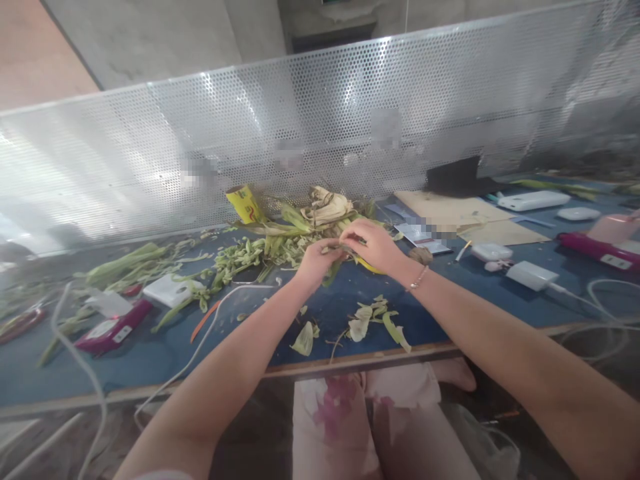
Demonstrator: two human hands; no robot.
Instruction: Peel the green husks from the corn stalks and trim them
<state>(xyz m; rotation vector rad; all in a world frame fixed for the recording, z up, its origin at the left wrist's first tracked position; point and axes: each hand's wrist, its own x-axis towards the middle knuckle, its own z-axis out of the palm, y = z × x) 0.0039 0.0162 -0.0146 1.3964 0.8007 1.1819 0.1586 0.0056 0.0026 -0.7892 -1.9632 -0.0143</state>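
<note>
My left hand (316, 261) and my right hand (373, 245) meet over the middle of a blue table (150, 360). Both are closed on the same green plant stalk (334, 267), the left gripping its lower part, the right pinching it from above. A thin bracelet (418, 279) circles my right wrist. Just behind the hands lies a heap of green stalks and dry husks (300, 230). Torn pale green leaf pieces (373, 323) lie on the table under my forearms.
A perforated metal screen (320, 133) walls off the table's far side. More stalks (135, 267) lie at the left with a magenta box (113, 329), a white box (167, 291) and a white cable (210, 333). At the right are paper sheets (460, 213), white chargers (531, 275) and a pink device (600, 248).
</note>
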